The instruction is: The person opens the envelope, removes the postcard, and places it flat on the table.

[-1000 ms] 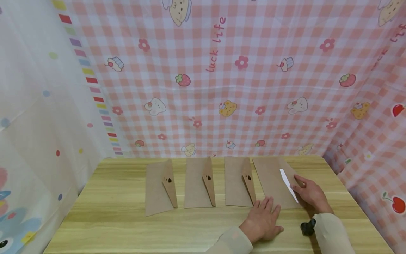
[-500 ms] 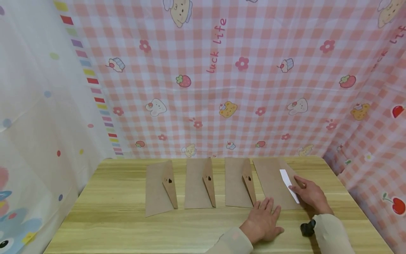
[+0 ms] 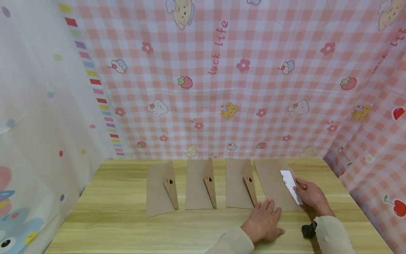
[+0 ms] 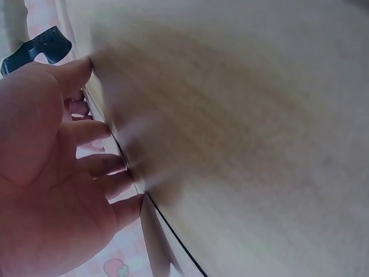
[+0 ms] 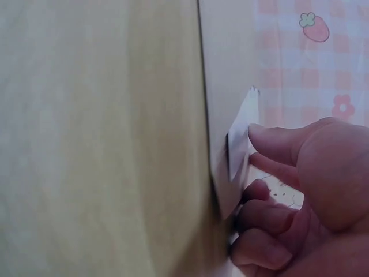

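Note:
A flat brown kraft envelope (image 3: 274, 187) lies at the right end of a row on the table. At its right part a white piece of paper (image 3: 289, 185) shows, slanted, with small uneven marks along its left edge. My right hand (image 3: 312, 197) pinches this paper, thumb on top and the other fingers bent at the envelope's right edge. In the right wrist view the thumb presses the white paper (image 5: 242, 135) above the brown envelope (image 5: 225, 75). My left hand (image 3: 261, 220) rests palm down with its fingers spread, fingertips at the near edges of this envelope and its neighbour.
Three more brown envelopes, the left one (image 3: 158, 192), the middle one (image 3: 196, 190) and the right one (image 3: 236, 187), stand in the row with their marked flaps partly raised. A wooden table (image 3: 127, 233) bears them. Patterned curtains (image 3: 241, 88) hang behind and at both sides.
The white paper at the right hand has widened into view, and marks now show along its left edge. The left hand stays in place on the table.

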Available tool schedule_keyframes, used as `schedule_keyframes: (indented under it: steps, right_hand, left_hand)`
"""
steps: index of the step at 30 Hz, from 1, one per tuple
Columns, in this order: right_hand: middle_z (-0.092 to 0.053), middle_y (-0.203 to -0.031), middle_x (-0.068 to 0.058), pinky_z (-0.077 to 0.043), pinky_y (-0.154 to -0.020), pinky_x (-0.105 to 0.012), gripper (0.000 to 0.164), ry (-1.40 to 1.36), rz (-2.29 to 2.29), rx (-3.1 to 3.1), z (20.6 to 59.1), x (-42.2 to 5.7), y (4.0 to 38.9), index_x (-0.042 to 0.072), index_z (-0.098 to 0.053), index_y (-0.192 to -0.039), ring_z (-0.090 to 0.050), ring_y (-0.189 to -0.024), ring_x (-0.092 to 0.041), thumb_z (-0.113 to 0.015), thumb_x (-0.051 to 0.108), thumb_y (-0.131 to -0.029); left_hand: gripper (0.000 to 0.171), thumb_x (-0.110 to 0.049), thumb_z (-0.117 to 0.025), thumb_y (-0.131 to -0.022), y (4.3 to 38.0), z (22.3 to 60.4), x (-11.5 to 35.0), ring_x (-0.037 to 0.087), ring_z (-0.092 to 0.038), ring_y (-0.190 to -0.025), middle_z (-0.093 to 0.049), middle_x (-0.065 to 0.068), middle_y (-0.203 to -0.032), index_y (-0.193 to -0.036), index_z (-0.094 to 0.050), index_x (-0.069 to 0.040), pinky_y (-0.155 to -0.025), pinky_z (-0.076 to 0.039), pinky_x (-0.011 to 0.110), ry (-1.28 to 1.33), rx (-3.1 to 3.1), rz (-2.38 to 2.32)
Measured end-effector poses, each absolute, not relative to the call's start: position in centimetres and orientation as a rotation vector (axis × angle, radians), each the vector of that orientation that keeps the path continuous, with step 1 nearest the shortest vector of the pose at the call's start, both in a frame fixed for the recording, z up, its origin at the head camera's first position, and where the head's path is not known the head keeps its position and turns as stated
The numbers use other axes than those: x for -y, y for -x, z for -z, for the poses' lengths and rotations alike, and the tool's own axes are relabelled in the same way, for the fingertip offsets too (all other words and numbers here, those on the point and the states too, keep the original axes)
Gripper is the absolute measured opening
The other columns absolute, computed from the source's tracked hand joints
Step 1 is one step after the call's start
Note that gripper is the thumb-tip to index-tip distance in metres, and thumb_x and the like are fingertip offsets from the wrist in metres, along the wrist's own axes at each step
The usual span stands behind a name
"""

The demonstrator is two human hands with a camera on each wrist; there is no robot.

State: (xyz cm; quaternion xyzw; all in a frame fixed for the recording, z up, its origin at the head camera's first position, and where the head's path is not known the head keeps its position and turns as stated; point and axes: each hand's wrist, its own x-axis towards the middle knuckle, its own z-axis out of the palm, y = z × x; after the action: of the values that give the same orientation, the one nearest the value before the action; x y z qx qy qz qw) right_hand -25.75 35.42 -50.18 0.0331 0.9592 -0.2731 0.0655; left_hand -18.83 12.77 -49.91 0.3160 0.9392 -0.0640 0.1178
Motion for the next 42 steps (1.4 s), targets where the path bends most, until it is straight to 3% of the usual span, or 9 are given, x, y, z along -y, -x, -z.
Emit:
schedule_keyframes:
  steps: [6,15,27,42]
  right_hand:
    - [-0.042,-0.139,-0.039,-0.039,-0.099,-0.065,0.064,-0.099,0.776,-2.893,50.3,-35.2,26.1,-0.011,-0.037,-0.144,-0.041,-0.126,-0.058,-0.049,0.036,-0.102]
    - [-0.053,-0.129,-0.040,-0.046,-0.093,-0.060,0.058,-0.075,0.932,-2.898,50.5,-34.0,26.4,-0.013,-0.041,-0.141,-0.058,-0.113,-0.050,-0.055,0.025,-0.100]
    - [-0.031,-0.149,-0.037,-0.038,-0.104,-0.061,0.060,-0.304,1.224,-2.676,49.4,-33.6,25.9,-0.010,-0.036,-0.146,-0.039,-0.132,-0.051,-0.053,0.023,-0.100]
    - [-0.033,-0.146,-0.037,-0.040,-0.096,-0.051,0.057,-0.411,1.337,-2.543,48.4,-33.5,26.4,-0.012,-0.037,-0.144,-0.040,-0.118,-0.041,-0.050,0.020,-0.098]
  left_hand:
    - [0.067,-0.069,-0.041,-0.094,19.1,50.1,-12.9,0.004,-0.021,-0.148,-0.023,-0.013,-0.161,-0.154,-0.028,-0.042,-0.116,-0.027,0.028,-0.934,-2.746,0.204]
    - [0.066,-0.068,-0.042,-0.095,19.2,50.0,-12.9,0.004,-0.022,-0.147,-0.024,-0.014,-0.161,-0.154,-0.029,-0.042,-0.116,-0.028,0.029,-0.939,-2.736,0.199]
    - [0.066,-0.069,-0.042,-0.094,19.1,49.9,-13.0,0.004,-0.022,-0.148,-0.024,-0.014,-0.161,-0.154,-0.028,-0.043,-0.117,-0.027,0.028,-0.922,-2.742,0.214]
    - [0.066,-0.069,-0.042,-0.094,19.2,50.0,-13.1,0.004,-0.022,-0.147,-0.023,-0.015,-0.161,-0.153,-0.029,-0.043,-0.117,-0.027,0.029,-0.918,-2.740,0.208]
